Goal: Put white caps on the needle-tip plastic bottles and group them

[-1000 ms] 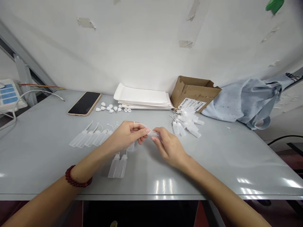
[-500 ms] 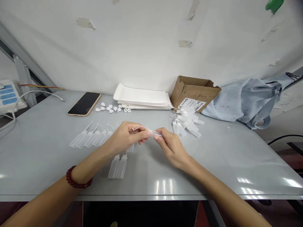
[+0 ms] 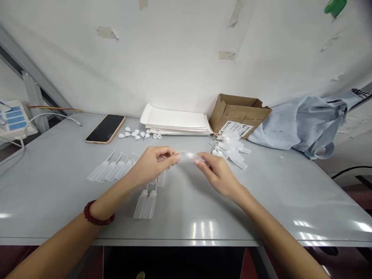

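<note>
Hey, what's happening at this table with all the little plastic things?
A person at a grey table pinches a small translucent bottle between the left hand and right hand, just above the tabletop. A row of similar bottles lies to the left, two more bottles lie nearer the person, and a pile of bottles sits by the cardboard box. Loose white caps lie beside a phone.

- Cardboard box: white shipping label on the front, printed lines too small to read.
- Blue bag strap: dark lettering at the frame edge, cut off, unreadable.
- Keypad device, far left: blue keys, markings illegible.
</note>
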A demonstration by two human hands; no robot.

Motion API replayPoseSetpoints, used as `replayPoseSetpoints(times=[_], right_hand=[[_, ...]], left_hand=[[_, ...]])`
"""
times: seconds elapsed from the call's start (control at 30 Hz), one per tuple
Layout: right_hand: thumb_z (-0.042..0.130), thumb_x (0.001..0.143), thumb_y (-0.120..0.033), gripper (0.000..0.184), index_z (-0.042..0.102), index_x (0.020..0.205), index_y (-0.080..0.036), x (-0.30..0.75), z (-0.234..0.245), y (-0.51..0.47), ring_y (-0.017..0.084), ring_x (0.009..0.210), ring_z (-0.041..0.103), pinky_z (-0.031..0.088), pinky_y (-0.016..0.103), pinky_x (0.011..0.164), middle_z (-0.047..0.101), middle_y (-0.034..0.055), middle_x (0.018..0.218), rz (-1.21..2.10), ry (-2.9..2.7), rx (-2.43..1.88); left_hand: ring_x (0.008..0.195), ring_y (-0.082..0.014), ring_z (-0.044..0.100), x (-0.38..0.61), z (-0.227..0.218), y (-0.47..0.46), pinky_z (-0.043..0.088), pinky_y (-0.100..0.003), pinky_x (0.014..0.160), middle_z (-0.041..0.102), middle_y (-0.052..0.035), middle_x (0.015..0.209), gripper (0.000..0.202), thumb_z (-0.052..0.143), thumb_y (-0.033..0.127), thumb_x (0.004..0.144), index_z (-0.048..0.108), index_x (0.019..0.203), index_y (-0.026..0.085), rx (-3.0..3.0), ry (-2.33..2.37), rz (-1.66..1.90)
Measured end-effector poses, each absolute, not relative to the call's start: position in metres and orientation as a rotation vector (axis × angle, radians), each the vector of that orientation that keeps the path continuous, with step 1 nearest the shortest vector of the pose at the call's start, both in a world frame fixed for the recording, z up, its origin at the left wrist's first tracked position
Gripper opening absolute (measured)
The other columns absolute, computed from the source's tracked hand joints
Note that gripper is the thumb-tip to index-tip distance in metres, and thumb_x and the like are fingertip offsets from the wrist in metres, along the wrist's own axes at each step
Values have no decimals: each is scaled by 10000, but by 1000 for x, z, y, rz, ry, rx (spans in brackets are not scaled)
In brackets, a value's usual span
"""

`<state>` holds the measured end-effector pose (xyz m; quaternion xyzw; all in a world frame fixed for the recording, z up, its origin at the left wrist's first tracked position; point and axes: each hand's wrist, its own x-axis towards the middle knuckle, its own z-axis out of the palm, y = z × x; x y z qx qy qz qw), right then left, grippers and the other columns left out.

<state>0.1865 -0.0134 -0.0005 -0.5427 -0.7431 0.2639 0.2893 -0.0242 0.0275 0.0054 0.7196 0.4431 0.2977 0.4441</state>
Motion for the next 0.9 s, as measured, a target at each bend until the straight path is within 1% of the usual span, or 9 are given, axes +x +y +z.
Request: replayPoseSetpoints(times=[0.07,0.13,0.2,0.27,0.37,0.53,0.63,0.73,0.9], right_hand=[[382,940,-395,323,592,958,-150,197,1,-6,178,659,510,349,285,627,592,69,773,304,-1997,-1619],[387,936,-363,319,603,992,-135,210,1,2,219,717,564,352,297,623,643,126,876,27,-1978,-1836],[362,944,-329,334,627,938,-127,221,1,9,240,717,592,337,297,583,661,150,858,-111,-1974,-2076],[349,944,-293,352,645,881,-113,229,1,13,247,676,602,324,299,545,661,170,813,-169,-1967,-2276],[367,925,-236,348,668,827,-92,232,-1,13,278,683,604,335,316,524,650,209,798,-181,-1964,-2392],[433,863,-116,274,692,786,-68,229,-9,7,381,918,527,411,375,571,602,257,827,-319,-1893,-2264],[413,846,-94,287,692,790,-62,226,-17,6,368,892,486,434,423,592,572,252,833,-460,-1905,-2083],[408,856,-115,276,679,864,-64,217,-24,6,333,892,465,450,443,648,564,237,911,-540,-1989,-1877],[426,899,-188,251,643,964,-80,185,-30,-6,293,919,489,466,443,760,573,204,1013,-203,-2222,-1531]], left_hand=[[640,-141,593,-31,3,38,486,-245,614,671,-27,732,241,599,383,791,671,819,154,1727,1247,833],[664,-168,616,-41,-1,50,499,-270,632,688,-44,745,252,588,378,783,670,847,148,1686,1436,898],[715,-201,634,-53,-5,62,504,-306,680,703,-64,805,254,554,362,795,669,882,153,1757,1618,933],[840,-243,632,-66,-9,73,478,-355,809,704,-95,906,244,505,298,813,673,909,149,2000,1815,894],[1036,-326,552,-84,-12,83,384,-429,946,661,-167,1035,303,424,224,841,660,991,106,2289,2016,713],[1074,-327,517,-107,-5,86,332,-446,985,620,-165,1053,369,355,183,863,610,1094,49,2421,2047,467],[1040,-315,536,-116,-1,87,357,-443,965,628,-145,1047,374,375,180,851,606,1121,61,2418,2043,396],[1037,-296,544,-119,0,90,367,-429,968,635,-127,1088,374,407,199,846,607,1142,88,2429,2005,380],[1115,-286,529,-115,-11,97,370,-384,983,625,-122,1166,410,410,282,861,629,1163,113,2502,1849,386]])
